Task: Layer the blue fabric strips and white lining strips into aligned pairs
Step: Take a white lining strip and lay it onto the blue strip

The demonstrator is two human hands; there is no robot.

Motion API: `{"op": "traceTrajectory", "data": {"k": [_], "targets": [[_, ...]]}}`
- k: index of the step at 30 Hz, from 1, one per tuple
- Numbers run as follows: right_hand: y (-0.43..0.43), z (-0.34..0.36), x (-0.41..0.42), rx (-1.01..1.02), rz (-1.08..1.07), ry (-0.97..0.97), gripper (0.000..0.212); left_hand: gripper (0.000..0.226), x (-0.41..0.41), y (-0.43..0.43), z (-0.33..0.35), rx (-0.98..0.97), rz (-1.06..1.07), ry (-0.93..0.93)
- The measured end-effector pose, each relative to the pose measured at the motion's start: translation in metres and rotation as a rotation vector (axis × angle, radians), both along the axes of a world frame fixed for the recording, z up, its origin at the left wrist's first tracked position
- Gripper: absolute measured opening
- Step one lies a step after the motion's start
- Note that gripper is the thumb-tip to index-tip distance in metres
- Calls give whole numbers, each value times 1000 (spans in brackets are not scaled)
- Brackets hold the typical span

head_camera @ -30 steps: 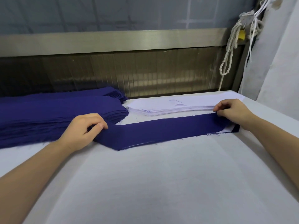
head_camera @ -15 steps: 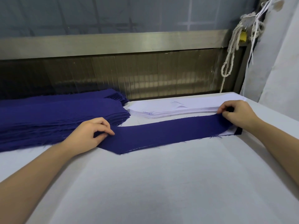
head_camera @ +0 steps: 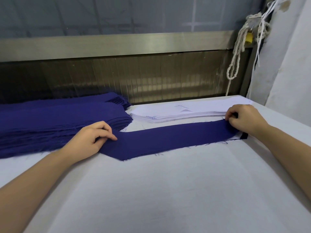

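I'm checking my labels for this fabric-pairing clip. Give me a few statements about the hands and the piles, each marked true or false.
1. The left hand and right hand each grip one end of the single blue strip. True.
2. The blue stack sits to the left of the white lining stack. True.
3. The white lining stack lies nearer the person than the blue strip. False: it lies beyond the strip, toward the back edge.
4. The rope hangs at the scene's left side. False: it hangs at the right, above the table's far corner.
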State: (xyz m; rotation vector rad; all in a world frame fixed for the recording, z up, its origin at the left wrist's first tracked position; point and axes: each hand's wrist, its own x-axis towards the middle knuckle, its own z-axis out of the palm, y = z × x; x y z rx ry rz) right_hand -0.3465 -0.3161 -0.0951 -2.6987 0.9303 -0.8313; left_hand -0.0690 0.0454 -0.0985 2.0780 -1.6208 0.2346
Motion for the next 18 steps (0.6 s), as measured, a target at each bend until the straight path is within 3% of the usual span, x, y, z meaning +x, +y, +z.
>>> {"op": "traceTrajectory", "data": {"k": [8,18], "targets": [[-6,1,0,97,-117,185,22,24,0,0,-3,56,13,-23],[-11,0,0,51,-146,71,27,19,4,-1,-6,84,40,-34]]}}
